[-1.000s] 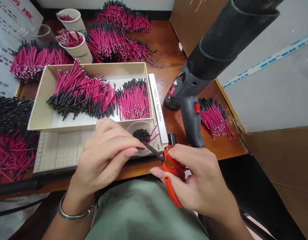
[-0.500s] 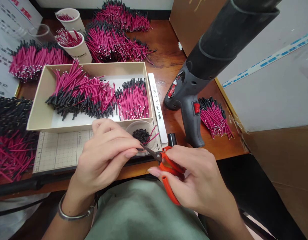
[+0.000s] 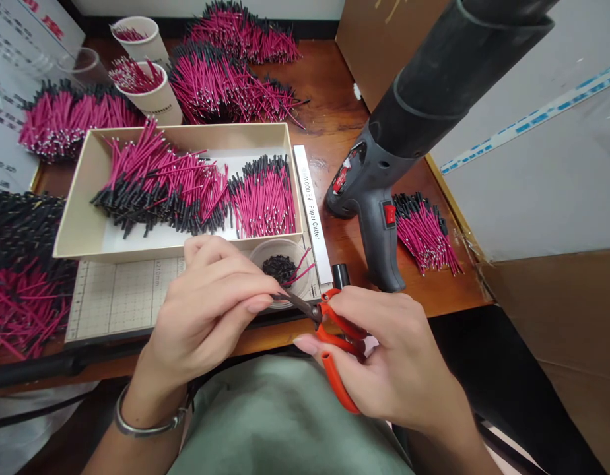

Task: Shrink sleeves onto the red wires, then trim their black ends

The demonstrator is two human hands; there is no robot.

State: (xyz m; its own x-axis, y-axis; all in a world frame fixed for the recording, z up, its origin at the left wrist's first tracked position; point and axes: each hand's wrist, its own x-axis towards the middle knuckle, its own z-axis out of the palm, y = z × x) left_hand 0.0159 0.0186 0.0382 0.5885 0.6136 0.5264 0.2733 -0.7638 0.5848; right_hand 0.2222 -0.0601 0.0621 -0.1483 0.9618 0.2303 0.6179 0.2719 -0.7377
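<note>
My left hand (image 3: 210, 307) is closed in a pinch, with a small black end of a wire (image 3: 274, 297) poking out between thumb and forefinger; the rest of it is hidden. My right hand (image 3: 389, 349) grips small scissors (image 3: 305, 305) with orange-red handles. Their dark blades point left, and the tips meet the black end right at my left fingertips. Just beyond the blades stands a clear round tub (image 3: 255, 254) holding tiny black bits (image 3: 280, 269) and a couple of magenta wires (image 3: 301, 267).
Behind my hands, a cream box (image 3: 67, 227) full of black-tipped magenta wires rests on a paper cutter (image 3: 117, 303). A heat gun (image 3: 379, 191) stands at right beside a wire bundle (image 3: 426, 234). Paper cups (image 3: 159, 99) and more wire heaps (image 3: 220, 86) lie at the back.
The scissor blades have come closer together, and the tips now sit on the black end. The lower handle has dropped slightly. My left hand has barely moved.
</note>
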